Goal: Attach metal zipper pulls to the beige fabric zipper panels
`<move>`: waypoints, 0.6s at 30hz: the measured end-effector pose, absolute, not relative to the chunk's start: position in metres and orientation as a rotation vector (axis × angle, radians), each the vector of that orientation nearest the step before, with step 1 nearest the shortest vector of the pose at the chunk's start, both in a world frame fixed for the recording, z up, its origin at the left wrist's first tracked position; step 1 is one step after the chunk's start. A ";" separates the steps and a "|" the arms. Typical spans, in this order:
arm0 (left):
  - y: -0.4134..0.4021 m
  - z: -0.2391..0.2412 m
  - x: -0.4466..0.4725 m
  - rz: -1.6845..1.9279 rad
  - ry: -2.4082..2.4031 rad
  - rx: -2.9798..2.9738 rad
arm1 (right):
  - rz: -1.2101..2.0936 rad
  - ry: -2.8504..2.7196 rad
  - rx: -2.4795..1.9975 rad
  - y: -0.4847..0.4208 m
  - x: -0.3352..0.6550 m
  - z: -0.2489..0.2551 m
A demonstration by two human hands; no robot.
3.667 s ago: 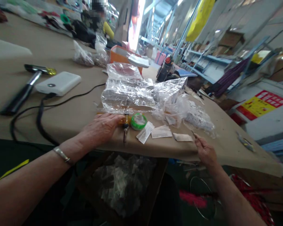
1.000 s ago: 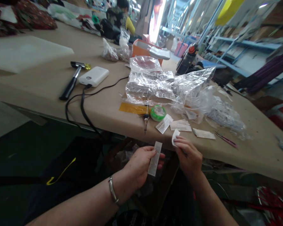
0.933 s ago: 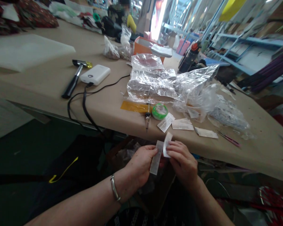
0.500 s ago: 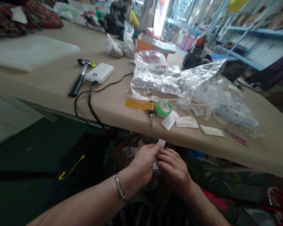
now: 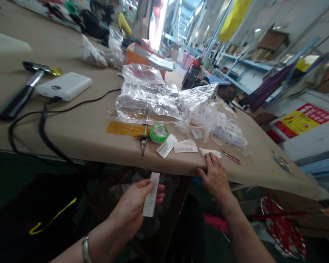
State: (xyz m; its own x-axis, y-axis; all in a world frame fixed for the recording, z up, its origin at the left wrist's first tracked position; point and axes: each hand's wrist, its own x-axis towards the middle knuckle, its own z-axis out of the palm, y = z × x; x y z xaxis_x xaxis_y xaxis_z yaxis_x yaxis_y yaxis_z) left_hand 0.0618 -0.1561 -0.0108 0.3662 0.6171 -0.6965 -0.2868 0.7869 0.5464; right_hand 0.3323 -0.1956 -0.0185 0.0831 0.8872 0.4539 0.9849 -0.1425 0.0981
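My left hand (image 5: 135,204), a bracelet on its wrist, pinches a narrow white printed strip (image 5: 151,197) between thumb and fingers, below the table's front edge. My right hand (image 5: 215,175) reaches to that edge with its fingers stretched out. Its fingertips touch a small stack of white strips (image 5: 208,151), partly covered by them. To the left lie two more bundles: fanned printed strips (image 5: 185,146) and a tilted one (image 5: 166,145). Pink tweezers (image 5: 231,157) rest just right of my right hand.
A pen-shaped soldering iron (image 5: 143,146) points at the table's edge beside a green round tin (image 5: 159,133). Behind are clear plastic bags (image 5: 150,100). A white power bank (image 5: 68,86) with a black cable and a hammer (image 5: 30,86) lie left. An open box (image 5: 98,195) sits beneath.
My hands have parted. The left keeps the strip and now shows its full length; the right has let go and moved right onto the strips on the table. The view has turned right.
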 end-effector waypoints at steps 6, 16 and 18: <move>-0.158 -0.014 0.062 0.559 1.037 0.397 | -0.650 -1.935 -1.914 -0.210 0.346 -0.033; -0.158 -0.005 0.062 0.563 1.028 0.340 | -0.205 -1.704 -1.425 -0.213 0.267 -0.006; -0.158 -0.006 0.062 0.612 0.950 0.299 | -0.067 -1.907 -1.248 -0.212 0.231 -0.010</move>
